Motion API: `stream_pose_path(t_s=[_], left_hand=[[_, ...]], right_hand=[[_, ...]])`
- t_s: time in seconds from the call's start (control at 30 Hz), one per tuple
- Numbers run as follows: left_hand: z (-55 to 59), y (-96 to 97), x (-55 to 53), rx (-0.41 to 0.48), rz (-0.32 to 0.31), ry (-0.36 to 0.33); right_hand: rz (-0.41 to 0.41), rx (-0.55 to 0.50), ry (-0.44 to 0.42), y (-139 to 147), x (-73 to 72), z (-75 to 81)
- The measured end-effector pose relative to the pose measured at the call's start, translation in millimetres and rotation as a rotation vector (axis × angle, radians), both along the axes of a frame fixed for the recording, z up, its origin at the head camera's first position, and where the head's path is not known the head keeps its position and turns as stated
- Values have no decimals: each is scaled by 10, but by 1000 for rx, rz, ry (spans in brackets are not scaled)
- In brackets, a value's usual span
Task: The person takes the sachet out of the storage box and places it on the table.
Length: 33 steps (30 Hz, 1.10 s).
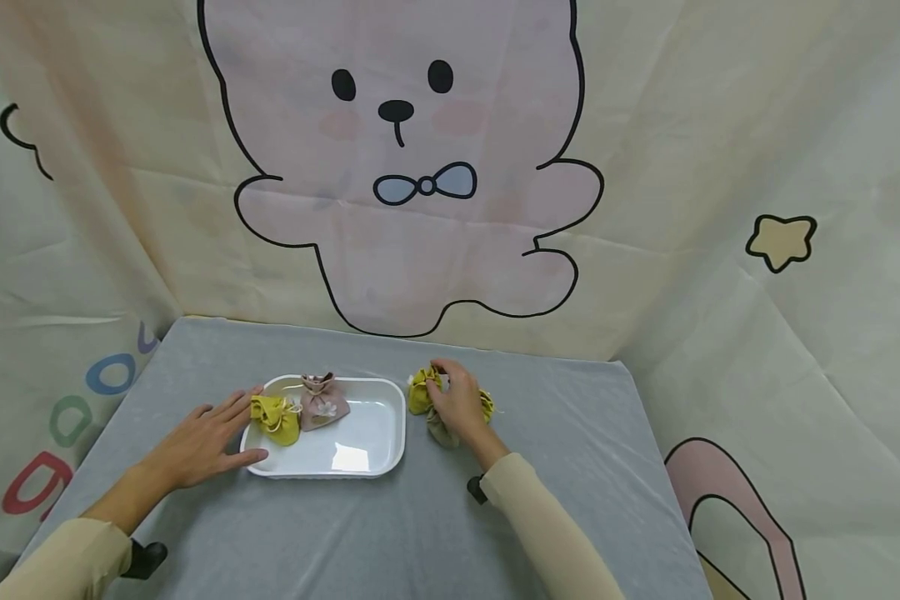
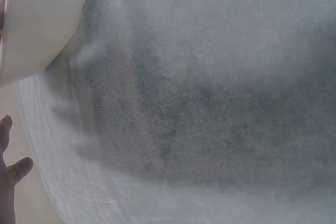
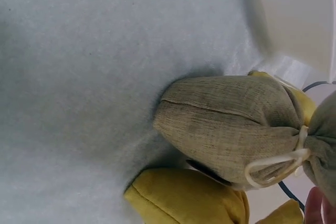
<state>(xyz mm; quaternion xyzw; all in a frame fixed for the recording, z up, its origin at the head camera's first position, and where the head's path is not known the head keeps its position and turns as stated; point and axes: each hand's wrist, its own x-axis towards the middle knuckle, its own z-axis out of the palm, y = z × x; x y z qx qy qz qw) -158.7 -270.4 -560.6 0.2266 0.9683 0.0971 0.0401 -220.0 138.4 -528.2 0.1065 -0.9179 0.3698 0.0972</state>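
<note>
My left hand (image 1: 213,442) rests at the left edge of a white tray (image 1: 378,425), fingers extended along the rim and thumb at the near left corner. In the tray lie a yellow drawstring pouch (image 1: 277,419) and a dusty-pink drawstring pouch (image 1: 324,406). Right of the tray, my right hand (image 1: 459,404) reaches down over several pouches and grips a grey-green drawstring pouch (image 3: 226,121) near its gathered neck, beside a white string bow. Fingertips (image 3: 314,208) show by that neck. One yellow pouch (image 1: 422,390) sits left of the hand, another yellow pouch (image 1: 487,405) right of it, partly hidden.
A grey cloth (image 1: 330,533) covers the table. Behind it hangs a pale curtain (image 1: 660,208) with a printed bear and star. Dark wrist-worn devices sit at the left cuff (image 1: 105,546) and the right cuff (image 1: 506,479).
</note>
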Motion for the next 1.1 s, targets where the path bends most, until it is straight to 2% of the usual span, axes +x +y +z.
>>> stream_pose_path(t_s=[0.23, 0.4, 0.7, 0.87, 0.97, 1.1], left_hand=[[17, -5, 1, 10, 2, 2], [25, -5, 0, 7, 0, -7], [46, 2, 1, 2, -3, -2], [50, -3, 2, 4, -6, 7], [37, -4, -1, 5, -6, 13], [7, -8, -5, 0, 0, 5]], right_hand=[[19, -1, 38, -57, -19, 74], [65, -12, -5, -152, 0, 181], [116, -10, -69, -416, -4, 282], [173, 25, -39, -607, -11, 317], [215, 50, -56, -726, -3, 315], [278, 28, -75, -874, 12, 314]])
